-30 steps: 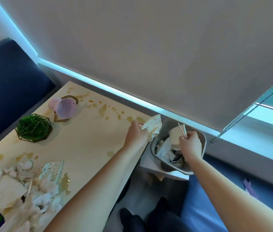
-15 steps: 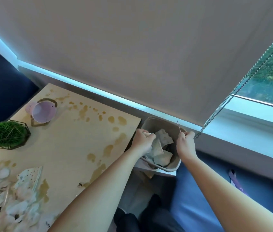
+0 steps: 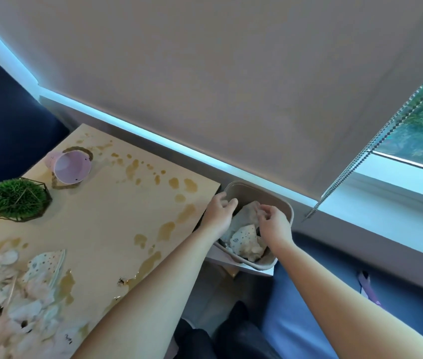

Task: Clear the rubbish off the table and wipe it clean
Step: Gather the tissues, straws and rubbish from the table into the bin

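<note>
Hovering over the waste bin (image 3: 284,207) just off the bench (image 3: 106,224) corner, the left hand (image 3: 218,215) and right hand (image 3: 275,224) hang with fingers loosely spread, holding nothing. Crumpled napkins (image 3: 246,237) fill the bin; more rubbish (image 3: 18,294) and brown spills (image 3: 166,229) lie on the bench.

The table (image 3: 96,229) is noted as pale wood with amber stains. A pink cup (image 3: 71,167), green plant (image 3: 17,199) and beige bin (image 3: 287,211) are recorded

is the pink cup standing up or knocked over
Knocked over. The pink cup lies on its side on the table, open mouth facing the camera, with a brown spill ring around it.
</note>
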The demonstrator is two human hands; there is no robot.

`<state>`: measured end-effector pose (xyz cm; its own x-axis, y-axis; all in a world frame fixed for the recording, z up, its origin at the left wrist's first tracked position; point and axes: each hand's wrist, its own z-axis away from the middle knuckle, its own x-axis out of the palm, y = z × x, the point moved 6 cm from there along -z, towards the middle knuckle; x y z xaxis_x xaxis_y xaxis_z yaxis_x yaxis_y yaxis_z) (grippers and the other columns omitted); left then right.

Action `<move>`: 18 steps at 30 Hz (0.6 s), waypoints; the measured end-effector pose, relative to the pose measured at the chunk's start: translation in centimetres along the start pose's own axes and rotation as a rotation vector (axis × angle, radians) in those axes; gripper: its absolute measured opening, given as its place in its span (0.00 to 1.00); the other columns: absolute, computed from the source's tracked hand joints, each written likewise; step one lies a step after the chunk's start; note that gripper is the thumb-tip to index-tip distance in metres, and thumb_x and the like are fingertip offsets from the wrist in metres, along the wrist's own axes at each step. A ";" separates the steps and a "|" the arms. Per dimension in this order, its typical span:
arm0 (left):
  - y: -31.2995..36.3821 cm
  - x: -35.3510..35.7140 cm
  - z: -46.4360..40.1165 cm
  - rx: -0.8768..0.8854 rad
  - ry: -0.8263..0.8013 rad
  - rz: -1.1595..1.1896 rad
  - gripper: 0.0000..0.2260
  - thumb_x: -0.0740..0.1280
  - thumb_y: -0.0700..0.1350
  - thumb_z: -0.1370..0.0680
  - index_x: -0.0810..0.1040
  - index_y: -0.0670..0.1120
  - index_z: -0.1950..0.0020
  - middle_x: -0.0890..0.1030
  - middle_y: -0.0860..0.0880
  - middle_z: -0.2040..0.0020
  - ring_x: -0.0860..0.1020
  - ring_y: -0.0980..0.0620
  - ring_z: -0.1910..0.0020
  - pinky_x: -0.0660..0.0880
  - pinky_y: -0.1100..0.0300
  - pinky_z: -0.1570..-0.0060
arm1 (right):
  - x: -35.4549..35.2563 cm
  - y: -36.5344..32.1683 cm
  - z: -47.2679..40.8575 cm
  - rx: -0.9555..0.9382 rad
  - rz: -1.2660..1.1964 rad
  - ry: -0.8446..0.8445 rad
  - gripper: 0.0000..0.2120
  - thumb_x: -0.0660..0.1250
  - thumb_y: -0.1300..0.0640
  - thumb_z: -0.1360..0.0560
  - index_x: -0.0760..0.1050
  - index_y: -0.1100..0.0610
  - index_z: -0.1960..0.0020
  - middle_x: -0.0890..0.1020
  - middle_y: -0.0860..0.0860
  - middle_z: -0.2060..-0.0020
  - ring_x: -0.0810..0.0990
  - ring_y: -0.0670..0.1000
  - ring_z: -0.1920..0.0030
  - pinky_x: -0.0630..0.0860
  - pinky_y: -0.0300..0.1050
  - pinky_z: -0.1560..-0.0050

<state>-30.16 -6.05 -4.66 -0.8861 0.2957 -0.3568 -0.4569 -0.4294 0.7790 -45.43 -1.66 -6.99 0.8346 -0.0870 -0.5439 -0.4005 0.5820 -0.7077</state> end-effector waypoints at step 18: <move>-4.0 -14.9 6.3 0.086 0.298 -0.011 0.13 0.59 0.51 0.17 0.74 0.53 0.35 0.74 0.55 0.44 0.73 0.56 0.48 0.68 0.61 0.51 | 9.6 -12.2 7.7 -0.360 0.343 -0.091 0.17 0.59 0.55 0.22 0.70 0.47 0.33 0.70 0.53 0.33 0.64 0.57 0.32 0.62 0.53 0.33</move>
<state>-14.66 -3.39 0.80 -0.8704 0.0312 -0.4914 -0.4700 -0.3499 0.8104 -29.58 -3.38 -0.06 0.6549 0.1405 -0.7425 -0.7494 0.2472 -0.6142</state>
